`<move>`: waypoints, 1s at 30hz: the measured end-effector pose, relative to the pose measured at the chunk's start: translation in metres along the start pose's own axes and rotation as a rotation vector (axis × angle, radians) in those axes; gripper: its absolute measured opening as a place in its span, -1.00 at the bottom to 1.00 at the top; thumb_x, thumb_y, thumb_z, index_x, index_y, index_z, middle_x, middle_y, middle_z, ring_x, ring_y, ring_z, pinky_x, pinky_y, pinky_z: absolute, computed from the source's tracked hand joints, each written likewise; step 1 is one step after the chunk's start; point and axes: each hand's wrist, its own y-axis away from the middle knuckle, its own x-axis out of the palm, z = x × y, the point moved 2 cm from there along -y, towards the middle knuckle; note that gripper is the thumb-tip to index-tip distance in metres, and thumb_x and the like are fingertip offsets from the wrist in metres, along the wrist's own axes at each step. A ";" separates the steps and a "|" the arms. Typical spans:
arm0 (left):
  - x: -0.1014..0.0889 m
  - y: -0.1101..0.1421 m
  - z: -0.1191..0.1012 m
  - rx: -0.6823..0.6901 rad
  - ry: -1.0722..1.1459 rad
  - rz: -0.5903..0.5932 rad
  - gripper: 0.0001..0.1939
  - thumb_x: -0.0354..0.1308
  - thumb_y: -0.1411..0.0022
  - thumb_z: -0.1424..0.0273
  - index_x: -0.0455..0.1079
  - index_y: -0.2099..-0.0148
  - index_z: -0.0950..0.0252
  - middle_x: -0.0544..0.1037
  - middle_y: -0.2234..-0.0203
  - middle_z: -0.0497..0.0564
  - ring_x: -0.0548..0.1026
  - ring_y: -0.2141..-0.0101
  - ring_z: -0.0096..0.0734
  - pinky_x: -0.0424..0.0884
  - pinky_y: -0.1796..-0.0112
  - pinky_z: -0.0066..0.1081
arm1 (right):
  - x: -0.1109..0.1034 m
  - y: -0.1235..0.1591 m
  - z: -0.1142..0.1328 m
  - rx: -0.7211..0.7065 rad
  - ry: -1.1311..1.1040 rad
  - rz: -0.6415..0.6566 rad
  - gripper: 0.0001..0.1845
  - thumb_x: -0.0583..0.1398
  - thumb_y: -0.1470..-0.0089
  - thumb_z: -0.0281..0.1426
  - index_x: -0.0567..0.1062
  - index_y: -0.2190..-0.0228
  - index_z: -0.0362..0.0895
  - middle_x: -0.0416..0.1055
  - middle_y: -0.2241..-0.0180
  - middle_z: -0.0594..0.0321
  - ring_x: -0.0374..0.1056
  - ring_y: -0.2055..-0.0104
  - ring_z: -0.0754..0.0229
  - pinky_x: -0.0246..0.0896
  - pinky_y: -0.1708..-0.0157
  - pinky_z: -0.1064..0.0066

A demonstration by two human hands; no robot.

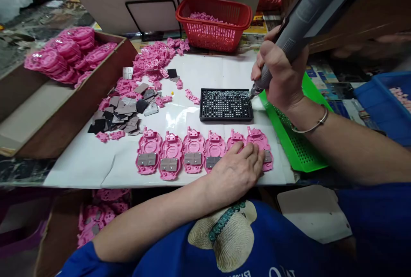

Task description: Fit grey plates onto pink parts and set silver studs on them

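Observation:
My right hand (281, 69) is wrapped round a grey electric screwdriver (302, 20). Its tip points down at the right end of a black screw tray (226, 112), whose holes hold many small silver screws. Flat over the right end of a row of pink plastic housings (150, 143) lies my left hand (239, 170), fingers stretched out, partly covering the last ones. Grey rectangular plates (192, 158) sit on the lower part of the housings, with small screws showing on them. What is under my left palm is hidden.
Loose grey and black plates (123, 112) and small pink parts (154, 58) are heaped at the left. A cardboard box (105, 69) holds bagged pink pieces. Behind stands a red basket (213, 33); a green basket (302, 153) and a blue bin (382, 101) are at the right.

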 end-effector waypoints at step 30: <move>-0.004 -0.004 0.002 -0.019 0.097 0.053 -0.58 -0.06 -0.41 0.49 0.22 -0.23 0.60 0.47 -0.07 0.31 0.41 -0.05 -0.09 0.34 0.00 -0.17 | -0.010 0.059 0.064 0.106 -0.087 0.073 -0.64 0.38 0.12 -0.14 0.42 0.30 0.03 0.23 0.59 0.45 0.14 0.70 0.33 0.00 0.75 0.38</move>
